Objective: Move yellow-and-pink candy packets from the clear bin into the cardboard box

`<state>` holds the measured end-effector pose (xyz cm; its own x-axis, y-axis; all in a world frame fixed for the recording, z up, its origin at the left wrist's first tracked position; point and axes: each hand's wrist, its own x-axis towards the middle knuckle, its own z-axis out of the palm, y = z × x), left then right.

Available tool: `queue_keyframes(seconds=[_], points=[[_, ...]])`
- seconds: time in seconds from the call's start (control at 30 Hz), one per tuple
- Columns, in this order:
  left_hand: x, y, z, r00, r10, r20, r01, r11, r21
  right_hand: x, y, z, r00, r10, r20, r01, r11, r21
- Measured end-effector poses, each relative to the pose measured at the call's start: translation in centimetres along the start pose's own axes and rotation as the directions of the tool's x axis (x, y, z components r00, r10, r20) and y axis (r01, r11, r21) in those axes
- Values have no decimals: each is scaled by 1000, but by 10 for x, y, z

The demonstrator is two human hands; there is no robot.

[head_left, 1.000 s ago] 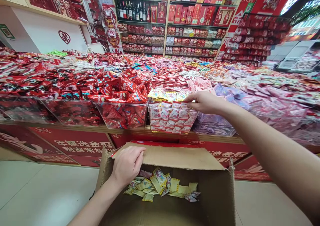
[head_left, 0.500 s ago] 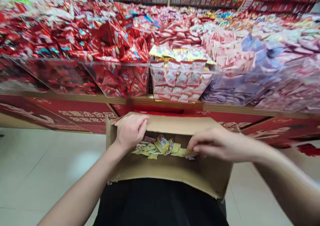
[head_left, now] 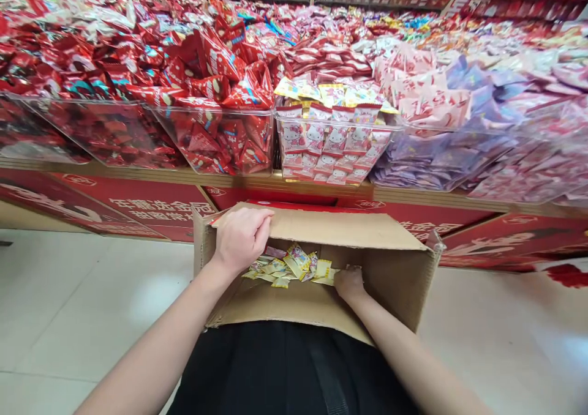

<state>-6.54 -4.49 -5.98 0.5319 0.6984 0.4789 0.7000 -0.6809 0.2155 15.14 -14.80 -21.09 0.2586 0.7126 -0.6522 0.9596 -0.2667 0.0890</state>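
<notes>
An open cardboard box leans against my lap, below the front of a candy display. My left hand is closed over the box's far flap near its left end. Inside the box lies a small heap of wrapped candies, yellow and white with some pink. My right hand reaches down into the box at the right end of this heap. Its fingers look curled, but their tips are hidden, and I cannot make out what they hold.
Clear plastic bins line the display ledge: red candy packets, pink-and-white cat-face packets, and purple packets. Red printed panels run below the ledge. Pale floor tiles lie on both sides.
My right hand has moved down and left, from above the box's right side to inside it beside the candies. My left hand keeps its hold on the flap.
</notes>
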Motion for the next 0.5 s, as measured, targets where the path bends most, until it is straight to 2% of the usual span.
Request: queue_keyframes(seconds=[0.17,0.27,0.3,0.33,0.37,0.4,0.43,0.47,0.5], points=[[3,-3,-6,1000,3,-28,-5,998,-62,-11,4,-9,996,-85,-39,89,988,127],[-7,3,-11,991,24,-130,-59,960,-273,-34,7,-26,979,-198,-48,204,942,268],[-14,7,-12,988,27,-151,-81,926,-369,-45,7,-33,960,-275,-52,274,888,368],[-21,14,-11,990,14,-140,-79,880,-468,-57,7,-41,926,-371,-64,350,786,509],[-29,22,-9,996,-14,-87,-38,825,-564,-69,7,-48,878,-469,-96,407,624,667],[-36,31,-6,999,-48,15,46,760,-649,-80,5,-56,822,-550,-147,422,415,806],[-43,40,-3,985,-87,147,166,687,-707,-91,3,-62,773,-601,-204,394,202,897],[-48,49,2,953,-107,284,289,609,-739,-100,-1,-68,742,-623,-250,344,33,938],[-51,56,5,908,-106,406,398,527,-751,-107,-4,-72,731,-624,-277,304,-66,950]])
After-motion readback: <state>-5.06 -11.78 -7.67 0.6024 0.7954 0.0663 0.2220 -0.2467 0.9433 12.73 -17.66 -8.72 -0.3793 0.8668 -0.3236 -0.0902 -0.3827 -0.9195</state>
